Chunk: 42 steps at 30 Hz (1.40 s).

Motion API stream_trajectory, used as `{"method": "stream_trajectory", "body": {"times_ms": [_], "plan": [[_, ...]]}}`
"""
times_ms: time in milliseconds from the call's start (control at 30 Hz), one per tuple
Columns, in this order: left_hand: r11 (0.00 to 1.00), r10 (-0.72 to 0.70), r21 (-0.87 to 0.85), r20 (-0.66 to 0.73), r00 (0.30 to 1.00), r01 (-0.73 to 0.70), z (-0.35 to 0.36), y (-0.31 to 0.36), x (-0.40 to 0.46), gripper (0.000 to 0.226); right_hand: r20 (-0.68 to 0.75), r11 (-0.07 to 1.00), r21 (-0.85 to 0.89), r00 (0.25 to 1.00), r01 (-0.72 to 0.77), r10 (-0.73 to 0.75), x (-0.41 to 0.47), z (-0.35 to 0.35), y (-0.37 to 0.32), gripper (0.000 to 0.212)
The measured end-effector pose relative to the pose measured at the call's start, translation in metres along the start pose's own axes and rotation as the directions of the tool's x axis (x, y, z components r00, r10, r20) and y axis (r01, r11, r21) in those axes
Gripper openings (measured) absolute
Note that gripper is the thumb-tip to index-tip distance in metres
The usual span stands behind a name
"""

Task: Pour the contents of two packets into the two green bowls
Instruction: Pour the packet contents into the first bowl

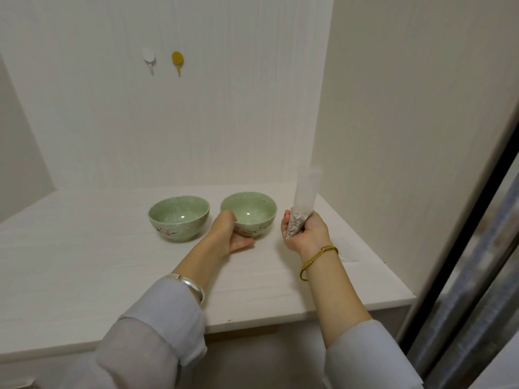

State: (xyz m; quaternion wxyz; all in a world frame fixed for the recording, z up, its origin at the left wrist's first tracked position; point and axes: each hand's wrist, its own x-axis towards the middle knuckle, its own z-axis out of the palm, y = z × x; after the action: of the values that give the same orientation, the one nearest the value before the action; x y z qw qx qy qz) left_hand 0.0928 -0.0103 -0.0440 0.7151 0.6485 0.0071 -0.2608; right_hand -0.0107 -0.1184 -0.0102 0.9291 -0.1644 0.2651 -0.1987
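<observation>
Two round green bowls with a speckled glaze sit side by side on the white wooden worktop (84,276), near the middle of the frame. Left green bowl (179,218) stands alone, with a small pink flower painted on its side. It looks empty and shiny inside.

Next to it is the right green bowl (250,213), also empty as far as I can see. The left hand (230,234) is cupped round its near side, fingers (229,217) curled against the wall and thumb low by the base. So this hand holds the bowl steady. A silver bangle (193,287) sits on that wrist, above a pale rolled sleeve.

These bowls look like hard pottery. I think they are a bit heavy and will not tip with a gentle hand on the side. They could chip or break if knocked, and the glaze may be slippery.

Further right, the right hand (304,230) grips a thin clear plastic packet (302,209). Small pale grains fill its lower end, inside the closed fist. Its upper part sticks straight up, looks empty and is blurry, so I cannot tell if the top is open. A gold wire bracelet (317,258) is on this wrist.

The packet looks soft, light and floppy. Holding it low, around the grains, seems a good way to stop it from folding. To pour, it would need tipping slowly over a bowl, or grains may spill onto the worktop.

Only one packet is in view.
</observation>
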Motion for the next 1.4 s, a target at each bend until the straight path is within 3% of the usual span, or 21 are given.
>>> {"method": "stream_trajectory", "body": {"times_ms": [167, 367, 567, 867, 1100, 1233, 1300, 1400], "plan": [[0.969, -0.028, 0.245, 0.052, 0.998, 0.014, -0.032, 0.009, -0.019, 0.049, 0.006, 0.999, -0.009, 1.0, 0.031, -0.031, -0.003, 0.0, -0.008, 0.017], [0.889, -0.011, 0.455, 0.125, 0.992, -0.048, -0.067, 0.01, -0.047, 0.048, -0.033, 0.997, -0.052, 0.998, 0.059, -0.061, -0.006, -0.002, 0.003, 0.021], [0.851, -0.095, 0.525, 0.222, 0.97, -0.036, -0.084, 0.0, -0.057, 0.056, -0.003, 0.992, -0.109, 0.998, 0.059, -0.059, -0.008, 0.0, 0.019, 0.018], [0.82, -0.125, 0.571, 0.248, 0.961, -0.041, -0.088, -0.004, -0.056, 0.057, 0.046, 0.978, -0.188, 0.996, 0.085, -0.077, -0.002, -0.001, 0.025, 0.042], [0.833, -0.145, 0.552, 0.286, 0.947, -0.039, -0.089, -0.007, -0.058, 0.055, 0.073, 0.961, -0.268, 0.996, 0.062, -0.044, -0.001, -0.001, 0.028, 0.019], [0.796, -0.186, 0.604, 0.307, 0.933, -0.041, -0.093, -0.003, -0.057, 0.055, 0.07, 0.941, -0.325, 0.994, 0.097, -0.078, -0.001, 0.001, 0.028, 0.016], [0.737, -0.149, 0.671, 0.285, 0.947, -0.086, -0.095, -0.001, -0.056, 0.053, 0.058, 0.925, -0.351, 0.989, 0.146, -0.134, -0.001, 0.001, 0.026, 0.015], [0.733, 0.067, 0.645, 0.25, 0.966, -0.218, -0.094, 0.003, -0.048, 0.044, 0.077, 0.872, -0.406, 0.962, 0.271, -0.263, 0.0, 0.001, 0.023, 0.018]]}}
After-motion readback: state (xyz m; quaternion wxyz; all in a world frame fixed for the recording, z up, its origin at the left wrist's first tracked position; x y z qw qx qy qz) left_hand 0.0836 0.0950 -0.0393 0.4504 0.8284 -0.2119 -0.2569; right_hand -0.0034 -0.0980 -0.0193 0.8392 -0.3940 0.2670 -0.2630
